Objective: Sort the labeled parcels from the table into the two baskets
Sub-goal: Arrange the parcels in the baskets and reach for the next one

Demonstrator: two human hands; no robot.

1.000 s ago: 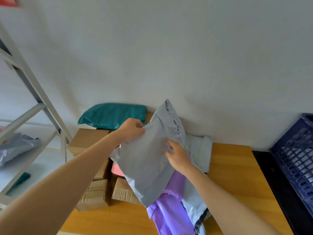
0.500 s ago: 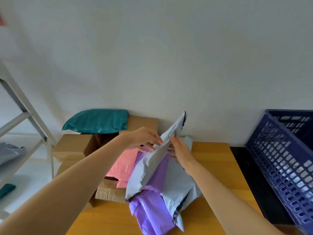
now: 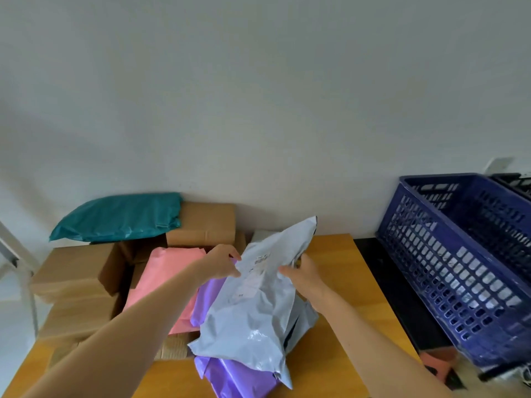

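Note:
Both my hands hold a grey plastic mailer [image 3: 253, 305] above the pile on the wooden table [image 3: 339, 282]. My left hand [image 3: 221, 261] pinches its upper left edge, and my right hand [image 3: 301, 275] grips its upper right edge. A faint printed label on the mailer faces me between the hands. Beneath it lie a purple mailer [image 3: 238, 374], a pink mailer [image 3: 169, 277] and another grey mailer [image 3: 300, 323]. A teal mailer [image 3: 117, 216] rests on cardboard boxes [image 3: 71, 271] at the back left. A dark blue basket [image 3: 465, 262] stands at the right.
A second dark basket [image 3: 514, 182] peeks out behind the blue one at the far right. A black surface [image 3: 399, 294] lies between table and basket. A white metal frame [image 3: 17, 262] stands at the left edge. The wall is close behind the table.
The grey mailer has been turned from edge-on to flat, so its labeled face shows. My hands have shifted to its top corners. My view has swung right, bringing more of the blue basket in.

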